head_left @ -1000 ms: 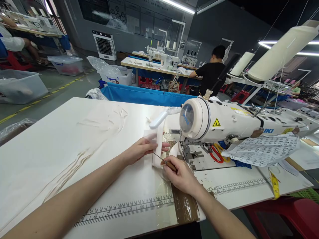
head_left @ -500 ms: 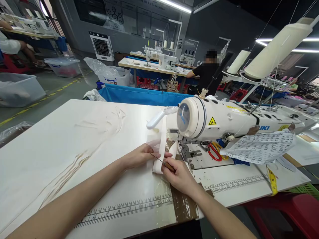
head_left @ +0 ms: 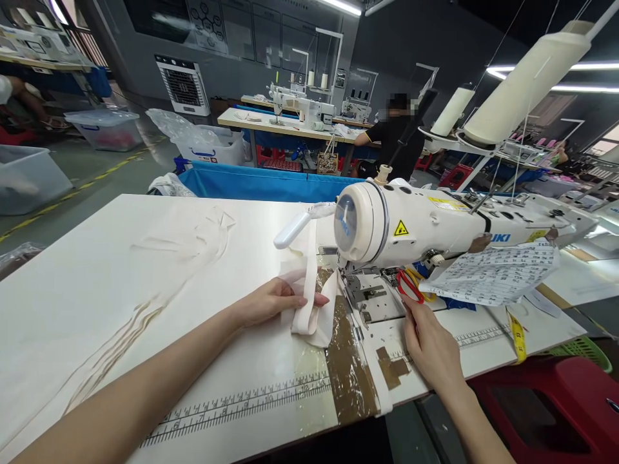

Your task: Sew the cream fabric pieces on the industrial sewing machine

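The two hands are apart. Near the middle of the frame, the left hand [head_left: 278,299] is closed on the strip [head_left: 310,277], with fingertips showing past its right edge. The strip stands over the bench [head_left: 232,361], just left of the needle end of the machine [head_left: 411,225]. That grip probably keeps the loop upright and stops it twisting so near the needle. The right hand [head_left: 430,338], right of centre, has its fingers bent beside the scissors [head_left: 409,288]; whether it grips anything cannot be told. The scissors lie under the machine's arm, likely to be within easy reach yet off the working side.

The strip is off-white, narrow and smooth. It drops from below the white handle [head_left: 293,231], turns in a soft curve at the bottom, and a wider part rises toward the needle. Sheer material shows behind it, by the left hand. The brown tape [head_left: 345,361] runs down to the right of the loop. At the left of the frame, thin pale cloth [head_left: 135,322] lies in loose folds, perhaps kept there to leave the needle side free.
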`<state>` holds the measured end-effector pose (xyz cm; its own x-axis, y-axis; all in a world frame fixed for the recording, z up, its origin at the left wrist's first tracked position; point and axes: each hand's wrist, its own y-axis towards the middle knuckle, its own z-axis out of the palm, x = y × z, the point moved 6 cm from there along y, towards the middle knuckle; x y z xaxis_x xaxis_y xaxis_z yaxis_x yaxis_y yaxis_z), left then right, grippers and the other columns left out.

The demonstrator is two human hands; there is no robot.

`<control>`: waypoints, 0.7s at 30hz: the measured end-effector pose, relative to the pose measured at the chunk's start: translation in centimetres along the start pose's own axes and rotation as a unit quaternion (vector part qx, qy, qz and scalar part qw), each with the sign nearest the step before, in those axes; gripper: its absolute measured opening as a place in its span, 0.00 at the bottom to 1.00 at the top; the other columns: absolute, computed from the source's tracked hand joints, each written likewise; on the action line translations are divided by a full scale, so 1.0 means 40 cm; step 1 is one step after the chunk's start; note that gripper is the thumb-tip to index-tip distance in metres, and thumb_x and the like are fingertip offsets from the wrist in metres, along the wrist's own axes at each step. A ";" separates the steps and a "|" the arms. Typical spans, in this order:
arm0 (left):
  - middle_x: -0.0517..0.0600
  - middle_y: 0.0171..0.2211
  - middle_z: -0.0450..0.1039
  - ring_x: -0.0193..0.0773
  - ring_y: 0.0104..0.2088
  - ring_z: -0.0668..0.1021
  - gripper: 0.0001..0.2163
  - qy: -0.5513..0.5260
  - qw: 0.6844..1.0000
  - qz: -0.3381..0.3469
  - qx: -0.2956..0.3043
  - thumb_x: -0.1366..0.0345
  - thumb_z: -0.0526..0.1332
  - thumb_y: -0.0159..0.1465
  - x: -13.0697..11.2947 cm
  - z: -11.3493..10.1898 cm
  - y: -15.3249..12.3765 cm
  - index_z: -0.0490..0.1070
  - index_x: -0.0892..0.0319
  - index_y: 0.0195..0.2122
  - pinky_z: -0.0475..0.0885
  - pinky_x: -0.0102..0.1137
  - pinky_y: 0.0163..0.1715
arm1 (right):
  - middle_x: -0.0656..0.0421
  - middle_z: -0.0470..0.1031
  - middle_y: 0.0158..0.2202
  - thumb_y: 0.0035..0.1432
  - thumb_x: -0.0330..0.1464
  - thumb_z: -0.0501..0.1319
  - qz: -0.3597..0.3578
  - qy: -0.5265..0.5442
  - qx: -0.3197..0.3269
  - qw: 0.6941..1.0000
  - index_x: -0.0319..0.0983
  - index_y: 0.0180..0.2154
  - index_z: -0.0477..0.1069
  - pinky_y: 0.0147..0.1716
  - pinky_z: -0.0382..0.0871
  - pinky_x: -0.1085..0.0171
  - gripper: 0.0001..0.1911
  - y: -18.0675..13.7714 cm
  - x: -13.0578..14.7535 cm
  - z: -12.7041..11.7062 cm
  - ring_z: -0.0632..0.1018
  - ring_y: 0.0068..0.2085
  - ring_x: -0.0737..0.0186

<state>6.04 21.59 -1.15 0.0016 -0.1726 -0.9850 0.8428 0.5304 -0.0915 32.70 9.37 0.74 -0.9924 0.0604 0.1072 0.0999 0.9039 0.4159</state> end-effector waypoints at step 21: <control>0.59 0.42 0.79 0.47 0.43 0.79 0.21 -0.046 0.995 -0.017 -0.086 0.54 0.70 0.58 -0.002 -0.028 -0.001 0.76 0.64 0.46 0.72 0.35 0.45 | 0.63 0.62 0.25 0.38 0.34 0.68 0.273 0.654 -0.107 0.698 0.40 0.28 0.65 0.16 0.50 0.71 0.14 0.047 -0.153 -0.013 0.58 0.22 0.69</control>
<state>5.42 22.51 -1.22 0.0295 -0.2641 -0.9640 0.7383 0.6559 -0.1571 39.00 10.47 1.32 0.0967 -0.1936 0.9763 0.5843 0.8052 0.1018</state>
